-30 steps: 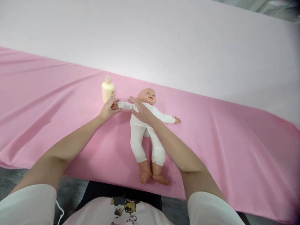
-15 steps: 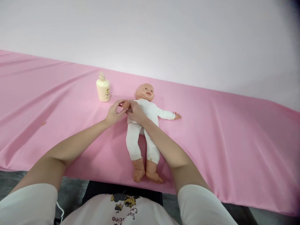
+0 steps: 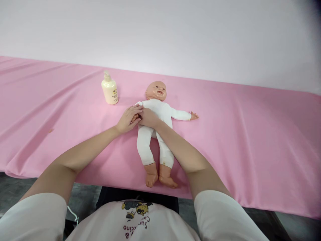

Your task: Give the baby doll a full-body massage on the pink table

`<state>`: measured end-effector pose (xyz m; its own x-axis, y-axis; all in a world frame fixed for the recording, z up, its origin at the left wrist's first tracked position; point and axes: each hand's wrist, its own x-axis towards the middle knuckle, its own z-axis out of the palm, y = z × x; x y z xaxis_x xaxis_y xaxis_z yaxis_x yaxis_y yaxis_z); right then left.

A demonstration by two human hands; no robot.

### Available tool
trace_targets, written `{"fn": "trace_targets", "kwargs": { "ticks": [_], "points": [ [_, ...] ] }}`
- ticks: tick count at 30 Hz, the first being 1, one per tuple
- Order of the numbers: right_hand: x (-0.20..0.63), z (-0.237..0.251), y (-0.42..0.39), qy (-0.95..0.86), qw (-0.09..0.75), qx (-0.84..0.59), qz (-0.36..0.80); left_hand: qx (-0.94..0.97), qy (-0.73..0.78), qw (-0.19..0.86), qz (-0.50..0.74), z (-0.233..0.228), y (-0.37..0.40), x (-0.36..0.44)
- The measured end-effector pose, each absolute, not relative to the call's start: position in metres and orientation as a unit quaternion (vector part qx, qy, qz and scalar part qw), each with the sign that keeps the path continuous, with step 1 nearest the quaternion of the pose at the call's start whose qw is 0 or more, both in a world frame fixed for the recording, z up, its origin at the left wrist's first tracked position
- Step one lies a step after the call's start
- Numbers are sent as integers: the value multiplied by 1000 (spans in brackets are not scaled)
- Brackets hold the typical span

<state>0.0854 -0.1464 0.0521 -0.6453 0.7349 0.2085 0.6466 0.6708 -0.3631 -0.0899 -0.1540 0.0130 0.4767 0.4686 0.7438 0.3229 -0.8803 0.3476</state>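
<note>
A baby doll [image 3: 159,110] in a white cloth bodysuit lies on its back, head at the far side and bare feet toward me. My left hand [image 3: 128,117] is closed around the doll's small hand [image 3: 135,117] on the left of its body. Fingers of that hand lie over the top, and the thumb sits below. Beside it, my right hand [image 3: 148,117] is closed on the same arm at the wrist, next to the doll's torso. Much of the held arm is hidden under my hands. The doll's other arm [image 3: 182,114] stretches out to the right.
A cream pump bottle [image 3: 109,89] stands beyond my left hand. Pink cloth [image 3: 238,140] covers the table, with folds at both sides. A white wall [image 3: 160,36] rises behind the table's far edge.
My left fingers have come over the doll's hand, which showed more before. My right hand stays at the doll's wrist. The view has shifted slightly, moving the whole scene a little up.
</note>
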Motion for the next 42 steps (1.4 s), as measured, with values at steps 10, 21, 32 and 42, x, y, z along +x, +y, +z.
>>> {"fn": "trace_targets", "kwargs": {
  "ticks": [10,21,32,42],
  "points": [
    [86,57,-152,-891,202,-370,172,828,255,147,477,11,-151,-94],
    [83,59,-154,-879,196,-400,171,825,236,101,504,12,-155,-92],
    [87,52,-146,-889,235,-335,206,818,250,182,486,13,-150,-99],
    [90,51,-147,-860,371,-278,213,785,314,203,493,6,-149,-96]
  ]
}}
